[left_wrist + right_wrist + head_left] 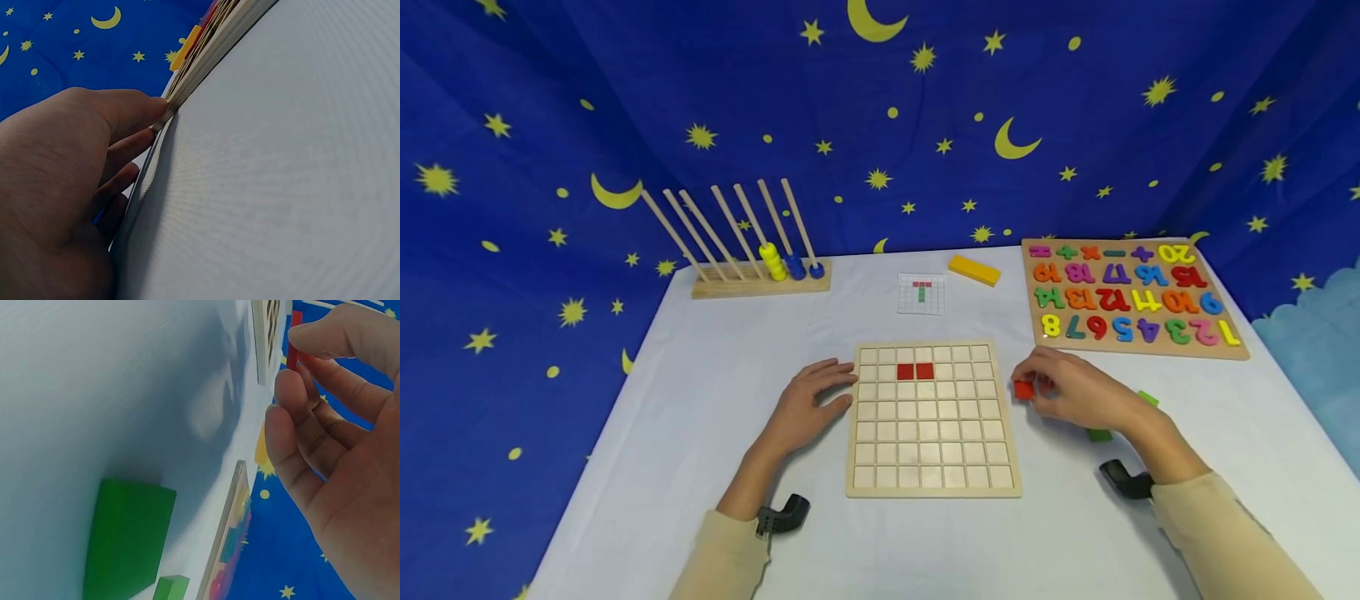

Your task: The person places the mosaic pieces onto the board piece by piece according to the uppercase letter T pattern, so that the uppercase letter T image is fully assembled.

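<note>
A pale wooden grid board [935,492] lies on the white table, with two red square tiles [915,372] side by side in its second row from the top. My right hand [1071,387] pinches another red tile [1024,390] between thumb and fingers, just off the board's right edge; the right wrist view shows this red tile [294,340] edge-on, raised over the table. My left hand [808,406] rests at the board's left edge, fingers relaxed, fingertips right at the rim. Green pieces [1100,435] lie under my right forearm, partly hidden; one is a green block [129,537].
Behind the board lies a small card [921,294] printed with a red and green T on a grid. A yellow block [974,270] is beside it. A wooden number board [1150,350] sits back right, a peg stand with beads [760,286] back left. Star-patterned blue cloth hangs behind.
</note>
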The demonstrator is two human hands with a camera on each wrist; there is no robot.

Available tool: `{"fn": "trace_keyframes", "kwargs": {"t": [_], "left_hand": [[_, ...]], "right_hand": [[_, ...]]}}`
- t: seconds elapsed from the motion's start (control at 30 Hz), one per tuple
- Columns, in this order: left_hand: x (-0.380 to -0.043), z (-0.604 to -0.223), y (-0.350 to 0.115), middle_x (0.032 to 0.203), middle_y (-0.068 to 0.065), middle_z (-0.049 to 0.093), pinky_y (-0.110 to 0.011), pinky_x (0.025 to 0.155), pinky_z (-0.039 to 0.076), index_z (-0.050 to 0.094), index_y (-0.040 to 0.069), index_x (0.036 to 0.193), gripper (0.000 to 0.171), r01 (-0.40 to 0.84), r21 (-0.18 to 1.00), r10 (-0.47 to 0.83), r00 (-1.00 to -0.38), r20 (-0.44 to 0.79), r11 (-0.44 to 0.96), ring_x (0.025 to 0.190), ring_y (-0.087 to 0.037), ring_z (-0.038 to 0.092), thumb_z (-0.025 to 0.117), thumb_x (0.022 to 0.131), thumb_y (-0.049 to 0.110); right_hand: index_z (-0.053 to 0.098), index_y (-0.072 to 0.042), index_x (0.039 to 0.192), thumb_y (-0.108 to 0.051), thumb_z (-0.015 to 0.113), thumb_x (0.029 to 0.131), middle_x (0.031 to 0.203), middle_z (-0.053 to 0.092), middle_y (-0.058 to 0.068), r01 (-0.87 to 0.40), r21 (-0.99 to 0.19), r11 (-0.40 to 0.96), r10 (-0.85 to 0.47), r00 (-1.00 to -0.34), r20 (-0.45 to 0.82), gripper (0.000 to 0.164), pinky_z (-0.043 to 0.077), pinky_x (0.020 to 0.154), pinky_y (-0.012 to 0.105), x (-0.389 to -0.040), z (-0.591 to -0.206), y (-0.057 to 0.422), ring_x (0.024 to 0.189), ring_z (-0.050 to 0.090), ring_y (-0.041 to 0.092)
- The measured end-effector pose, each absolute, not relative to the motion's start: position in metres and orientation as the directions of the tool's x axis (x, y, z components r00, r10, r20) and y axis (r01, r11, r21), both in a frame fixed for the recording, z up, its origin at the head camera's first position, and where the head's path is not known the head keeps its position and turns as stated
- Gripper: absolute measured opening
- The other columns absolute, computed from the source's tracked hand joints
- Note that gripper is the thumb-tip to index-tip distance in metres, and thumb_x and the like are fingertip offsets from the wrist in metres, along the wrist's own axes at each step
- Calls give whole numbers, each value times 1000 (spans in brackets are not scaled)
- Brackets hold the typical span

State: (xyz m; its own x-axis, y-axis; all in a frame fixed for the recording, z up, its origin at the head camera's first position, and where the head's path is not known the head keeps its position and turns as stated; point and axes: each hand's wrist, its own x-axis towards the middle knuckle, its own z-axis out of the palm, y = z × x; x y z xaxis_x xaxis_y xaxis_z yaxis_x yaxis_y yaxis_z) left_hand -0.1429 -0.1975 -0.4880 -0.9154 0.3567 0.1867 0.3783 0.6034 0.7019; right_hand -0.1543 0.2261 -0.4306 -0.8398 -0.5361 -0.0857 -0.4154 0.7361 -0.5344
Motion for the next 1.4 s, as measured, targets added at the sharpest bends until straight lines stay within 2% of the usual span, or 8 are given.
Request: {"fn": "trace_keyframes", "kwargs": {"t": [0.9,1.4], "left_hand": [[-142,-487,-196,135,7,55,-44,109,28,68,17,122,32,364,701,346,-922,177,613,134,-16,37,70,91,24],[-143,-487,-196,134,7,56,-44,109,29,68,18,121,32,368,700,344,-921,184,612,133,-16,37,71,90,24]], "right_hand": [[68,-16,108,-9,76,77,92,56,-4,-427,-562,708,-557,-827,-73,33,47,67,30,-164,-432,208,80,52,16],[67,-18,110,-12,75,79,96,56,-4,-424,-562,710,-559,-825,-83,32,46,68,31,-171,-432,196,82,51,17]]}}
